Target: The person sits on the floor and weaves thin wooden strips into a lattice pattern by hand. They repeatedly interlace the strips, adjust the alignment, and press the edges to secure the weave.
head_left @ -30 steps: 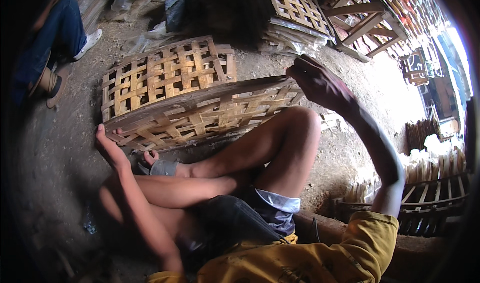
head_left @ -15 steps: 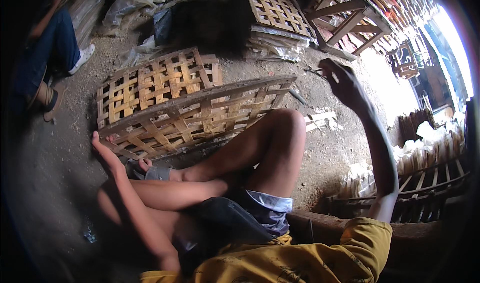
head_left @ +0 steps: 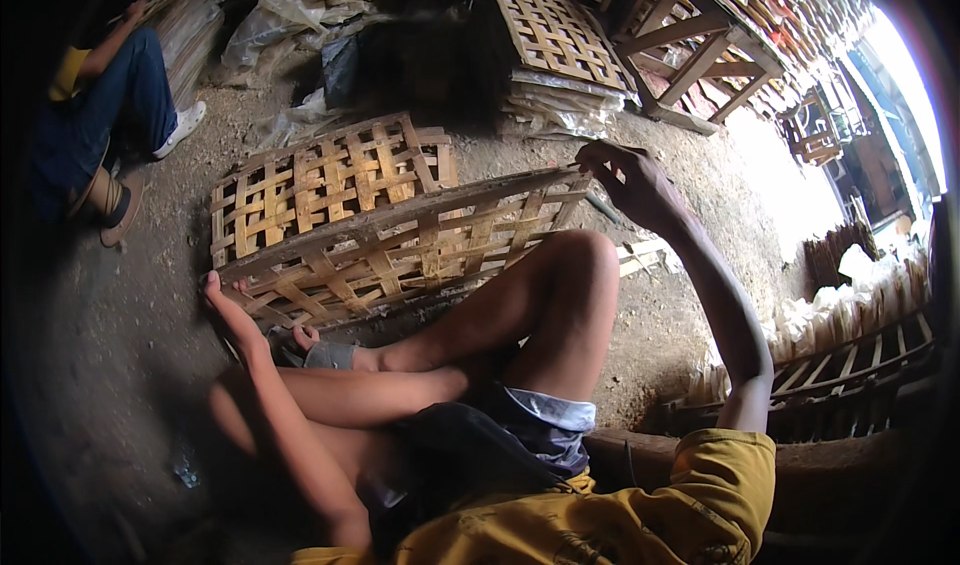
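Note:
A woven slatted wooden panel (head_left: pixel 425 240) stands tilted on its long edge in front of my crossed legs. My left hand (head_left: pixel 226 295) is closed around its left end, with the thumb at the upper corner and the other fingers partly hidden behind the slats. At the panel's upper right corner is my right hand (head_left: pixel 628 182). Its fingers are bent and pinched together at the frame's end; what lies between the fingertips is too small to make out. A second woven panel (head_left: pixel 335 180) leans right behind the first, on the far side.
Another person (head_left: pixel 140 85) sits at the far left, a shoe near a brown sandal (head_left: pixel 122 210). A stack of panels with plastic sheets (head_left: pixel 565 40) stands at the back, beside a wooden stand (head_left: pixel 700 60). Crumpled plastic (head_left: pixel 295 25) lies back left. A slatted rack (head_left: pixel 850 365) is at my right.
My right hand has come down and left from the air, where it pinched a thin dark piece, to the panel's right corner. My left hand keeps its grip. The view has shifted slightly.

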`<state>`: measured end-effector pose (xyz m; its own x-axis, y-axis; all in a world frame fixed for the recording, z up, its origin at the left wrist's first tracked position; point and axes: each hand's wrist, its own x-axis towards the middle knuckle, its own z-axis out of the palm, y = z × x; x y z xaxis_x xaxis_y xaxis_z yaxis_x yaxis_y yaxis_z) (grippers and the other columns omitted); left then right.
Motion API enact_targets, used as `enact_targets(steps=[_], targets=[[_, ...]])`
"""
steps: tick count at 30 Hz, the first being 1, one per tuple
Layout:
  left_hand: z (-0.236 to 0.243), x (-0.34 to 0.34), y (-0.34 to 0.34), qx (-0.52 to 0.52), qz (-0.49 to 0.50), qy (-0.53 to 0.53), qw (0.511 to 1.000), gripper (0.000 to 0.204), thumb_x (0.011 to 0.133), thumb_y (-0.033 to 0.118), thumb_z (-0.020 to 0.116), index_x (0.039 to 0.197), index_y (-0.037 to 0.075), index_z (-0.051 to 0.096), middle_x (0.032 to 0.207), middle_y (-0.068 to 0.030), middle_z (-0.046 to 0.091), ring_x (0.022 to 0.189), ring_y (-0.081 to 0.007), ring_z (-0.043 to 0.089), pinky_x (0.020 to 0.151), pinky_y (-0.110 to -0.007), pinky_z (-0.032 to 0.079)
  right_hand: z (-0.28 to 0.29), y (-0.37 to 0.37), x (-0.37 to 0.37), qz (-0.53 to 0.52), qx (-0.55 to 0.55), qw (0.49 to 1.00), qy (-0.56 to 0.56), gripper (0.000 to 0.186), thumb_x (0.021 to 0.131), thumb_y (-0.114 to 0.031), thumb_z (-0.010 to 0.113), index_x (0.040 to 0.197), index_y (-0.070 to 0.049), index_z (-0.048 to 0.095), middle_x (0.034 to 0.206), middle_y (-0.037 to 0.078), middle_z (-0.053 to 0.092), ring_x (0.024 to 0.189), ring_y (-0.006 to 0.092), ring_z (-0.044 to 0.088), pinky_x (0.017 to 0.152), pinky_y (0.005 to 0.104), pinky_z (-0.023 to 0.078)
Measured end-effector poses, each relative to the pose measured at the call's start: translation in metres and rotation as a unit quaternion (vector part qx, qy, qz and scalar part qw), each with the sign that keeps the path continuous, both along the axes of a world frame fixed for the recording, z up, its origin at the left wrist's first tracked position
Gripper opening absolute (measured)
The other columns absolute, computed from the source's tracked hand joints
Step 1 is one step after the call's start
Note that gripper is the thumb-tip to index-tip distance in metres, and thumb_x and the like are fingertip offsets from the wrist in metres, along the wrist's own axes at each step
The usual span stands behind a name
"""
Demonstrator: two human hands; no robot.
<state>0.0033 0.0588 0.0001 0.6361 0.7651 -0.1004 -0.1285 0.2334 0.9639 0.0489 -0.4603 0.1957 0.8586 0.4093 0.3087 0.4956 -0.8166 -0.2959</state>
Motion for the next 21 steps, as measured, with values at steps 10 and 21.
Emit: enact_targets(steps=[10, 21], targets=[[-0.011, 0.005, 0.007, -0.013, -0.010, -0.017, 1.000, 0.046, 0.096, 0.053, 0.054, 0.099, 0.007, 0.054, 0.089, -0.0015, 0.048, 0.085, -0.0174, 0.049, 0.084, -0.031, 0.040, -0.010, -0.006, 0.012, 0.019, -0.009, 0.999, -0.034, 0.015, 0.099, -0.008, 0.059, 0.111, -0.004, 0.067, 0.102, 0.014, 0.070, 0.095, 0.0336, 0.069, 0.082, 0.0408, 0.055], [-0.009, 0.003, 0.009, 0.008, -0.012, -0.014, 1.000, 0.044, 0.097, 0.052, 0.053, 0.094, 0.008, 0.053, 0.084, -0.0006, 0.048, 0.081, -0.0162, 0.049, 0.082, -0.030, 0.040, -0.003, -0.007, 0.014, 0.024, -0.064, 0.998, -0.011, 0.015, 0.098, -0.004, 0.053, 0.109, -0.004, 0.065, 0.103, 0.016, 0.068, 0.094, 0.0365, 0.067, 0.081, 0.0428, 0.054]])
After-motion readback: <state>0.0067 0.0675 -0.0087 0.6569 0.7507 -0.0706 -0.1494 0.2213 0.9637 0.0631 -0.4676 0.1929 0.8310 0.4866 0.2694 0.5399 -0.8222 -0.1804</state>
